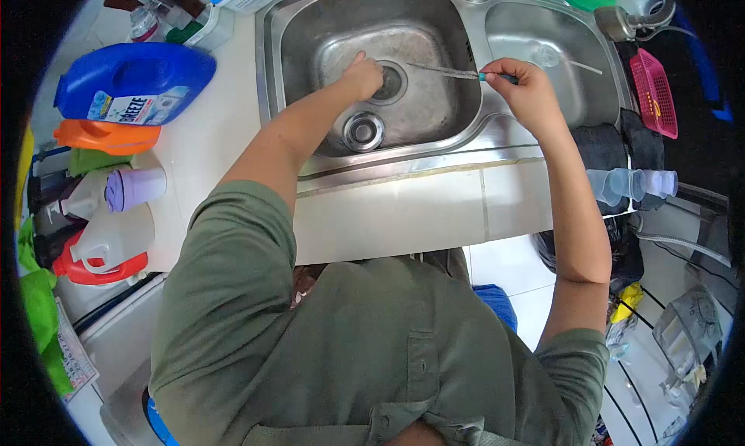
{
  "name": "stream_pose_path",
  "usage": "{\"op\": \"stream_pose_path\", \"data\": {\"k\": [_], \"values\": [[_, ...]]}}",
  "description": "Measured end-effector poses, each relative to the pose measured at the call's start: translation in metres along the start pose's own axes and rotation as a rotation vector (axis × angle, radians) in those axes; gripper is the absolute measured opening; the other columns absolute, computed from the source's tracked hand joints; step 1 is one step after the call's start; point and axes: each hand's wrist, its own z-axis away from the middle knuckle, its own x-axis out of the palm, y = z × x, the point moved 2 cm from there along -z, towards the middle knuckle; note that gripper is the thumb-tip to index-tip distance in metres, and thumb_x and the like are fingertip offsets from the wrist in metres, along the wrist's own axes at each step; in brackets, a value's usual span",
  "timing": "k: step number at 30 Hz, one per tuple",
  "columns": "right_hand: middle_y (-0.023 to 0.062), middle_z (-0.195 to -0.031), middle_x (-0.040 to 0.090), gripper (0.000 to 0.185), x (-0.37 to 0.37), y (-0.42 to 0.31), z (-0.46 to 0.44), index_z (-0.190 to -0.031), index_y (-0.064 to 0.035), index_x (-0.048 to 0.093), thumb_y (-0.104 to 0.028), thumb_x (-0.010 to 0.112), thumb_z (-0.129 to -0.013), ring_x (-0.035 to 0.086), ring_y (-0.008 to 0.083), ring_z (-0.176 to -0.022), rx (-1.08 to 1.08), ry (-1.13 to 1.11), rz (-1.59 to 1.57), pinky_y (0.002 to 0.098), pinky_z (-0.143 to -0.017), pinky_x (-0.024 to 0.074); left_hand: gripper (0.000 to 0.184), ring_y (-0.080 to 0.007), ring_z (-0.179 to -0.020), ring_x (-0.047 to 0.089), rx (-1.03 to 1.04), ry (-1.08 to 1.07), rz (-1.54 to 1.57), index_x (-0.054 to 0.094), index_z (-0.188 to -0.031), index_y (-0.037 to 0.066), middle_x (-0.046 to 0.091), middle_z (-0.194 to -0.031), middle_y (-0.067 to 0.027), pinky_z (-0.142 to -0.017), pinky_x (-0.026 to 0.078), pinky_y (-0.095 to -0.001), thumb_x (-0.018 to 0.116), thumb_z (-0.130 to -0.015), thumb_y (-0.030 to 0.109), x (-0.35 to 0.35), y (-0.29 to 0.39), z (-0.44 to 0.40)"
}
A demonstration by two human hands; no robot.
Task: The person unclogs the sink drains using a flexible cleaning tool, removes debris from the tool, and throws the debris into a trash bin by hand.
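My right hand (524,89) pinches the teal end of a thin bristled brush (446,72), held over the right side of the large steel sink (458,116). The brush points left, its thin tip near the drain hole (392,83). Reaching into the basin, my left hand (362,75) is beside that drain with its fingers curled in. What it holds, if anything, is hidden. A round metal strainer (363,131) sits in the basin just below my left hand, apart from the drain hole.
At left on the counter lie a blue detergent bottle (136,81), an orange bottle (109,135) and a purple-lidded cup (136,188). A smaller basin (535,38) adjoins at right, near a pink basket (654,93) and several stacked cups (628,184).
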Motion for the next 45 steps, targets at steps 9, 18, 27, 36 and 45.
{"op": "stream_pose_path", "data": {"k": [9,18,27,36,45], "values": [[0.0009,-0.071,0.061,0.013,-0.011,-0.018,-0.009,-0.086,-0.0050,0.063,-0.013,0.060,-0.076,0.050,0.0068,-0.065,-0.026,0.002,-0.052,0.0212,-0.060,0.0392,0.011,-0.0205,-0.095,0.051,-0.292,0.441,0.197,0.058,-0.080,0.013,0.056,-0.095,-0.0008,-0.083,0.032,-0.0470,0.051,-0.076,0.020,-0.102,-0.056,0.084],[0.0062,-0.080,0.063,0.018,0.018,-0.012,-0.035,-0.088,0.0002,0.062,-0.012,0.061,-0.075,0.055,0.0111,-0.073,-0.077,-0.071,0.031,0.0233,-0.068,0.0424,0.014,-0.0178,-0.099,0.049,-0.435,0.886,0.678,0.055,-0.087,0.000,0.055,-0.103,-0.0064,-0.088,0.035,-0.0270,0.054,-0.082,0.013,-0.144,-0.071,0.322],[0.0053,-0.088,0.060,0.021,0.018,0.017,-0.065,-0.097,0.0016,0.059,-0.009,0.058,-0.078,0.055,0.0122,-0.080,0.016,-0.141,-0.018,0.0240,-0.072,0.0430,0.018,-0.0113,-0.089,0.051,-1.405,0.964,0.608,0.057,-0.089,0.004,0.058,-0.097,-0.0018,-0.082,0.038,-0.0249,0.059,-0.081,0.019,-0.060,-0.015,0.637],[-0.0024,-0.076,0.056,0.015,0.026,-0.023,-0.071,-0.091,-0.0017,0.061,-0.010,0.056,-0.080,0.046,0.0068,-0.067,0.007,-0.190,0.095,0.0193,-0.063,0.0360,0.030,-0.0208,-0.078,0.059,-1.952,-0.118,0.557,0.066,-0.085,0.020,0.064,-0.078,-0.0014,-0.083,0.026,-0.0503,0.061,-0.070,0.045,0.135,-0.027,0.741],[-0.0051,-0.076,0.055,0.018,0.021,-0.026,-0.072,-0.096,-0.0055,0.061,-0.014,0.056,-0.081,0.043,0.0046,-0.067,-0.015,-0.227,0.107,0.0178,-0.062,0.0330,0.033,-0.0212,-0.098,0.055,-1.852,-0.408,0.690,0.064,-0.095,0.021,0.061,-0.100,0.0012,-0.087,0.024,-0.0558,0.062,-0.071,0.042,0.185,-0.039,0.740]]}}
